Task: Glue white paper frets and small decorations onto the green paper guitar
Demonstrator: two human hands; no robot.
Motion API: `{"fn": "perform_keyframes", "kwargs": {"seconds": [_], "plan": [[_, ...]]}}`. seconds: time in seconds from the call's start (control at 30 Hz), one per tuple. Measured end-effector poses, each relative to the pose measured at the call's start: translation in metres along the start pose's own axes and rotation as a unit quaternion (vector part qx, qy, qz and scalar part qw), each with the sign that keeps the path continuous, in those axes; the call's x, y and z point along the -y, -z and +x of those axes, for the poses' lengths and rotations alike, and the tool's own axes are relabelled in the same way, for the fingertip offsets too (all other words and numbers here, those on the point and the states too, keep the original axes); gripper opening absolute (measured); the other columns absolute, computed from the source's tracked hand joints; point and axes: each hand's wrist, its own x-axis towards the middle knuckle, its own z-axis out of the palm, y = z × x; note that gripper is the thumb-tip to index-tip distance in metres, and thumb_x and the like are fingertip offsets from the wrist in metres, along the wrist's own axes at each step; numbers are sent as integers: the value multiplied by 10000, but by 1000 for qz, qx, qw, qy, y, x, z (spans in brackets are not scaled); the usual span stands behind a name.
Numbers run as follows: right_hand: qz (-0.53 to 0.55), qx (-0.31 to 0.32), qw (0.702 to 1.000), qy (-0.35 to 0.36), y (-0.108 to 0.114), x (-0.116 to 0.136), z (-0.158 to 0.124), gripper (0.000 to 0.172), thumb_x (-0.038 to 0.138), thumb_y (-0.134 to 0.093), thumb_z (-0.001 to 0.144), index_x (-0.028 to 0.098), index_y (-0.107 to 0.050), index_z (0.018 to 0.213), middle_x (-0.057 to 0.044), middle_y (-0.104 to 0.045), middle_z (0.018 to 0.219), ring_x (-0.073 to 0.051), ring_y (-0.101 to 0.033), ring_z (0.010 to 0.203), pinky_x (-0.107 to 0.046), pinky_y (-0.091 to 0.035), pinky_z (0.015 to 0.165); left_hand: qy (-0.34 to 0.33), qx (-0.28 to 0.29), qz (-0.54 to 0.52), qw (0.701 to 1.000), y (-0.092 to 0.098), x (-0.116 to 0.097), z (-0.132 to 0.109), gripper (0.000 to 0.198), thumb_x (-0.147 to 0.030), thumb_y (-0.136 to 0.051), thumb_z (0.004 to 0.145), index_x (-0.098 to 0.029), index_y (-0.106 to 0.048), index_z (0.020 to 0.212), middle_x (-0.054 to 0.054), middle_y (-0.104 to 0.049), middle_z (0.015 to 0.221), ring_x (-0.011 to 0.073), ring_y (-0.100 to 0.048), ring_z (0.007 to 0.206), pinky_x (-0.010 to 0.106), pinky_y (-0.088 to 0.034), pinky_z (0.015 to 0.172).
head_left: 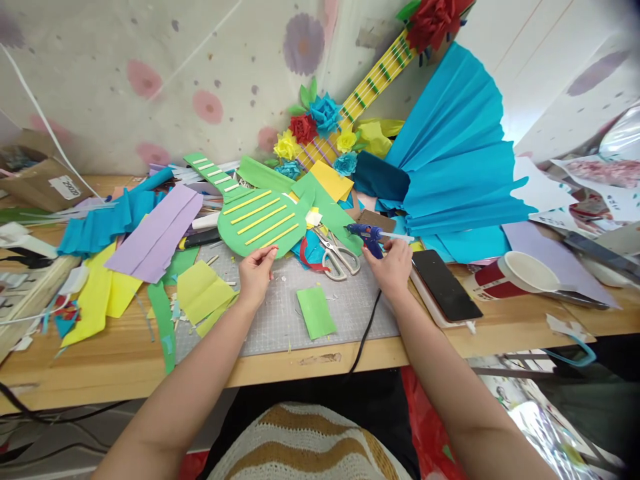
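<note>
The green paper guitar (pixel 260 220), striped with yellow strips, is laid flat at the far edge of the cutting mat (pixel 280 320) on the table (pixel 125 360). Its near rim is pinched in the grip of the left hand (pixel 255 273). The glue gun (pixel 367 235) is held just to its right, with the grip of the right hand (pixel 393 267) closed around its handle. Scissors (pixel 337 257) are seen between the hands.

— Where's the green paper guitar cut-out (pixel 260 223)?
— Centre frame, at the back of the grey cutting mat (pixel 280 313); steel scissors (pixel 337 257) lie right of it, the blue glue gun (pixel 367 235) right of those
— And the black phone (pixel 445 285)?
— Right of the mat, left of the red paper cup (pixel 505 275)
</note>
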Motion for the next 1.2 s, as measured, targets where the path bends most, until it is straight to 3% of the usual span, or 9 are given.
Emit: {"fn": "perform_keyframes", "kwargs": {"seconds": [0.1, 0.23, 0.47, 0.63, 0.73, 0.83, 0.97, 1.1, 1.2], "plan": [[44, 79, 990, 105, 0, 14, -19, 210, 382, -465, 824, 175, -501, 830, -87, -552, 826, -214, -505, 800, -324, -390, 727, 17, 3, -18, 1000, -4, -3, -2, 287, -362, -738, 575, -141, -716, 757, 79, -690, 894, 38, -452, 459, 173, -284, 329], [17, 169, 962, 213, -9, 36, -26, 275, 384, -505, 821, 154, -527, 970, -117, -577, 941, -249, -508, 925, -344, -389, 800, 40, 23, -50, 998, -6, -8, -4, 300, -354, -770, 523, -144, -717, 730, 70, -685, 885, 25, -431, 452, 174, -269, 329], [-146, 322, 927, 123, 3, 69, -3, 474, 420, -519, 812, 20, -530, 1067, -233, -576, 1065, -309, -541, 1014, -354, -390, 825, 85, 40, -101, 990, -1, -13, -3, 296, -333, -788, 505, -153, -710, 726, 21, -663, 807, -22, -293, 386, 177, -231, 335], [-90, 410, 907, 40, 18, 70, 17, 297, 388, -484, 804, 123, -571, 905, -152, -634, 970, -256, -602, 876, -288, -404, 656, 91, 41, -114, 988, -3, -16, -4, 260, -301, -781, 518, -151, -706, 717, 12, -650, 785, -22, -279, 392, 190, -221, 347], [34, 399, 916, -8, 23, 62, 19, 244, 383, -503, 772, 165, -525, 878, -81, -646, 844, -196, -597, 725, -259, -389, 582, 101, 37, -126, 986, -4, -18, -4, 267, -296, -788, 506, -150, -706, 714, 21, -654, 810, -22, -280, 397, 189, -211, 348], [134, 316, 939, -5, 22, 59, 12, 365, 388, -569, 707, 178, -459, 985, -54, -628, 836, -177, -579, 687, -254, -394, 572, 105, 32, -134, 985, -4, -19, -4, 272, -292, -792, 497, -146, -704, 710, 28, -657, 819, -21, -281, 403, 187, -204, 349], [183, 203, 955, 119, 18, 66, -2, 486, 451, -621, 659, 168, -461, 1020, -96, -600, 962, -203, -561, 825, -283, -407, 679, 102, 30, -133, 985, -4, -18, -3, 276, -290, -785, 508, -140, -703, 724, 30, -657, 817, -19, -278, 406, 187, -197, 348], [160, 221, 921, 277, 16, 82, -16, 421, 479, -594, 695, 160, -510, 958, -98, -596, 948, -202, -536, 844, -283, -377, 712, 102, 29, -141, 984, -3, -17, -3, 273, -280, -787, 506, -137, -695, 720, 8, -630, 724, -18, -266, 395, 180, -192, 346], [127, 243, 903, 332, 15, 91, -24, 400, 501, -573, 723, 163, -521, 931, -84, -604, 914, -194, -532, 820, -268, -347, 682, 100, 31, -150, 983, -3, -16, -2, 251, -252, -780, 512, -134, -686, 712, -38, -531, 550, -6, -258, 384, 172, -188, 345]]}}
